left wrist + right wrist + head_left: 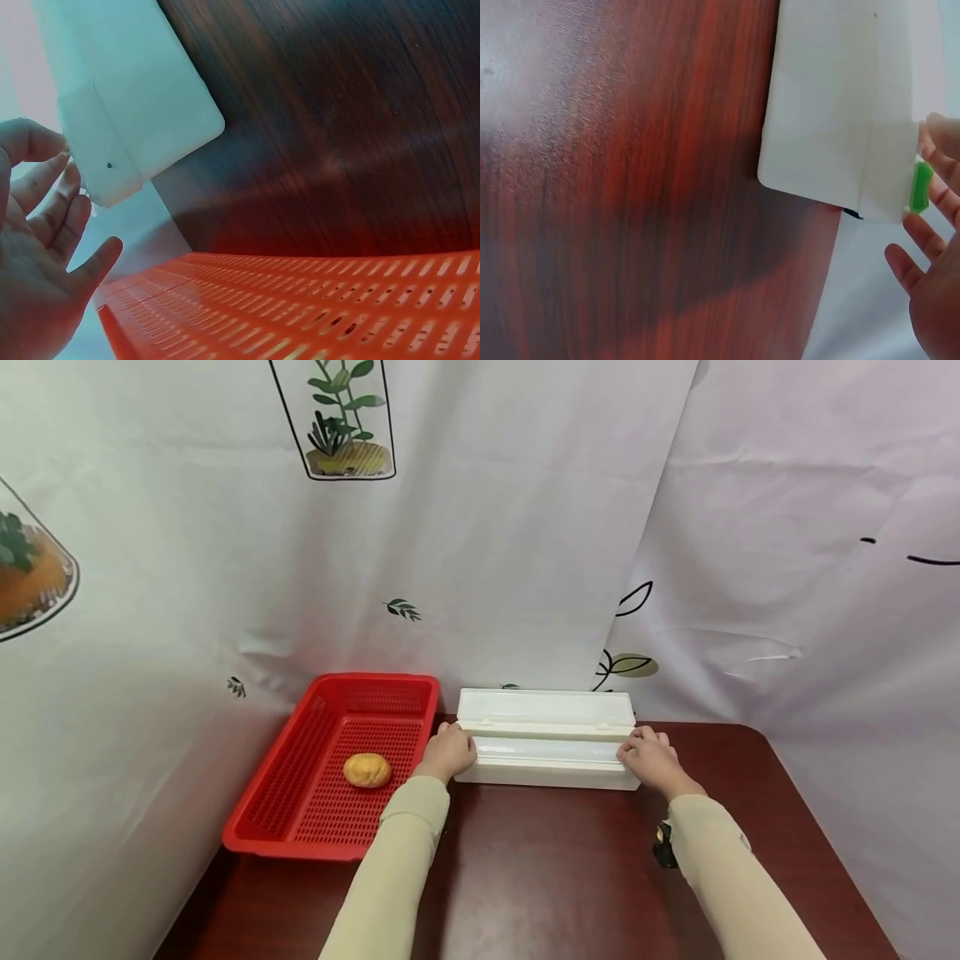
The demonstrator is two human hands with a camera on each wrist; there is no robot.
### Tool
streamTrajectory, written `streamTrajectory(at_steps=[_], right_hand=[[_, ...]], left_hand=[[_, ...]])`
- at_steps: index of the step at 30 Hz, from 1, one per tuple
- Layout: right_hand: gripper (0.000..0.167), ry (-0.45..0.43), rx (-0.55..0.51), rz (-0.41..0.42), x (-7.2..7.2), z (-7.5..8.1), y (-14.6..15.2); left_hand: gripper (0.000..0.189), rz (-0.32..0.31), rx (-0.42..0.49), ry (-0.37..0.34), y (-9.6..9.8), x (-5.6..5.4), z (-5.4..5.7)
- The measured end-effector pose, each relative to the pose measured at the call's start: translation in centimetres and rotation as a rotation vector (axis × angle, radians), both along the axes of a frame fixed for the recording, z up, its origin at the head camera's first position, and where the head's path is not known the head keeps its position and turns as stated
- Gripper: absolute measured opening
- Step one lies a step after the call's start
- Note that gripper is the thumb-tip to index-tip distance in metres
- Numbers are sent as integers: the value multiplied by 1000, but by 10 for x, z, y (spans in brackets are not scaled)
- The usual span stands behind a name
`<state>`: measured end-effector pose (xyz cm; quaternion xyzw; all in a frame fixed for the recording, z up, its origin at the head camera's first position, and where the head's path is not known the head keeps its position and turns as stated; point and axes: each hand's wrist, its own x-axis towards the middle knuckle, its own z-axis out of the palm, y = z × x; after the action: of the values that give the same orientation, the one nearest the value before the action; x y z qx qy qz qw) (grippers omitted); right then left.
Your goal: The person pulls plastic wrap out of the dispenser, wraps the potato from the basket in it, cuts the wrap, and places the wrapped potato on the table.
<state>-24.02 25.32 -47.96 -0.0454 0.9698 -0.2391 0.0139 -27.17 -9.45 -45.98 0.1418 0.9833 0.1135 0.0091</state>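
A long white box [555,776] with a hinged lid [546,707] stands at the back of the table, its lid tipped up and back. Glossy white material lies along the inside. My left hand [448,752] grips the box's left end; in the left wrist view, the thumb and fingertips [58,169] meet at its upper edge. At the right end, my right hand [651,757] pinches the upper edge. A small green piece [921,187] shows beside the right fingers in the right wrist view.
Left of the box is a red perforated basket [262,837] with a yellow-brown bread roll [367,770] in it. The brown table [547,877] ends at a patterned curtain [510,552] behind. A small black object [663,846] lies by the right sleeve.
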Motion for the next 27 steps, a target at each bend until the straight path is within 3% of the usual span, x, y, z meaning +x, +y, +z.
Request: streamTrajectory(at_steps=[5,10,15,27], right_hand=[[17,28,0,-5,-1,-1,1],[16,138,41,-51,-2,-8,-2],[14,232,10,-86,-1,-13,-5],[14,258,-24,-140,3,-6,-9]], left_hand=[[16,24,-22,-13,2,-2,0],[12,45,-31,10,4,-3,-4],[11,71,-14,32,6,-2,-5],[7,100,55,85,7,2,1]])
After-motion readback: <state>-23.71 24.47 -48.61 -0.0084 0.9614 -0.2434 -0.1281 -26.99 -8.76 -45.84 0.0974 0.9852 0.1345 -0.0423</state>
